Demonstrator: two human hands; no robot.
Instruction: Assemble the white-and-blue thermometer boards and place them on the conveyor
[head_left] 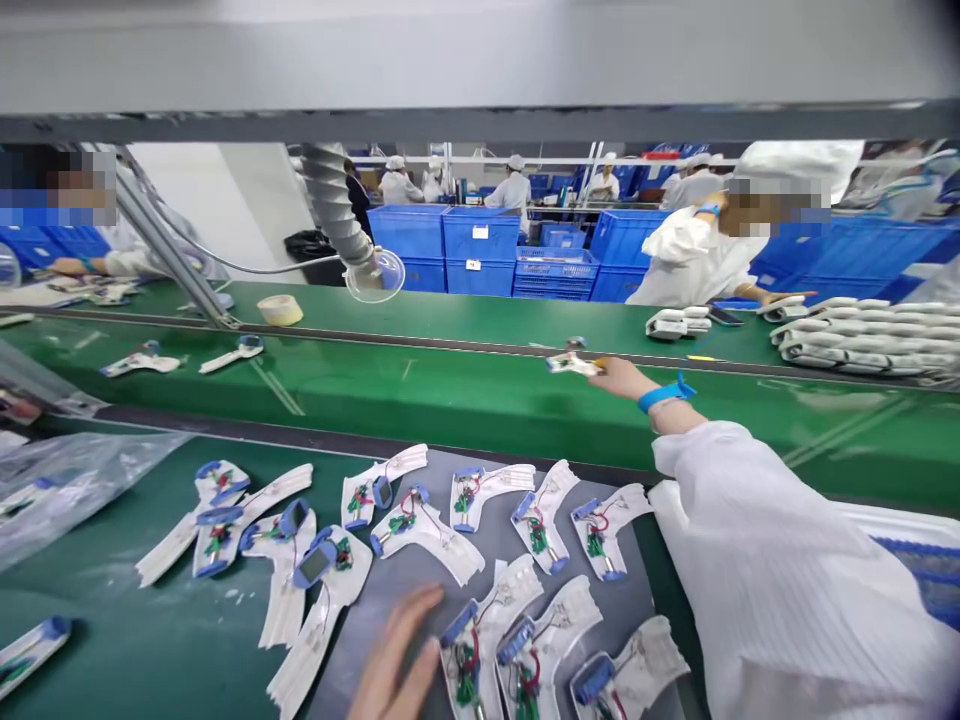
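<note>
Stretched out over the green conveyor belt, my right hand [626, 378] grips a white thermometer half-shell [574, 364] by one end. A blue band circles that wrist. At the bottom, my left hand [401, 655] is open, fingers apart, over the grey mat [427, 465]. Its fingertips are close to an opened thermometer housing [469, 660]; I cannot tell whether they touch. Several similar gun-shaped white half-shells, such as one housing [604, 530], lie on the mat with green boards, red wires and blue end pieces exposed. Others, including one shell [322, 600], overlap on its left side.
Two thermometer parts [142, 360] lie on the belt [420, 385] at left. Beyond it are a tape roll [280, 310], a suction hose [341, 205] and stacked white shells [862, 335] near a co-worker [701, 245]. A plastic bag [82, 490] lies left; an overhead beam [480, 60] crosses above.
</note>
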